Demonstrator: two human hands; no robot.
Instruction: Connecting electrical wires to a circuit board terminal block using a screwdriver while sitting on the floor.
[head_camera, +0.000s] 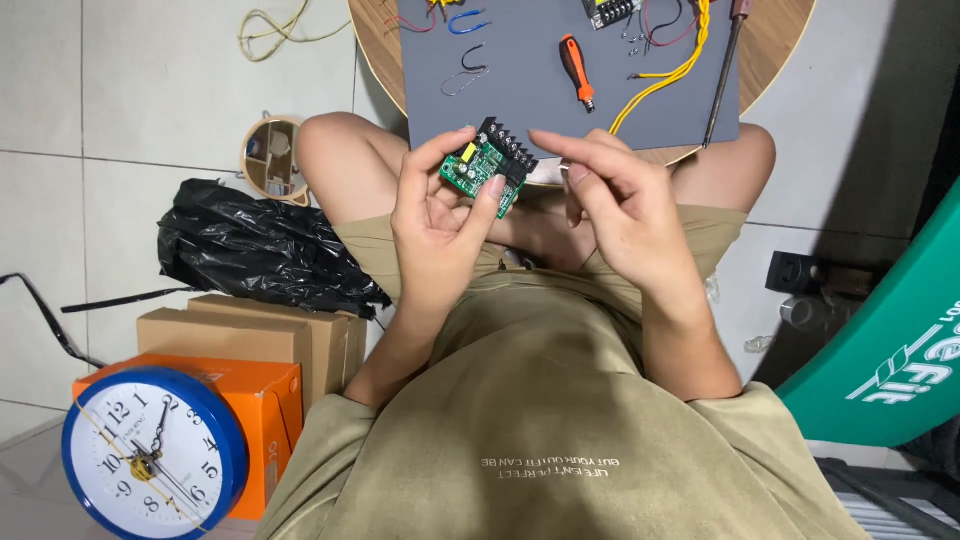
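Observation:
My left hand (440, 215) holds a small green circuit board (487, 165) with a black terminal block along its far edge, pinched between thumb and fingers above my lap. My right hand (615, 195) hovers just right of the board, its fingertips curled close to the terminal block; whether it pinches something tiny I cannot tell. Both hands sit in front of a grey mat (540, 75) on a round wooden table (775, 40).
On the mat lie an orange-handled screwdriver (577, 68), yellow twisted wires (670, 75), a thin dark tool (725, 75) and short wire loops. Left on the floor are a black plastic bag (255, 245), cardboard boxes (250, 335), an orange box (265, 400) and a blue-rimmed clock (150, 455).

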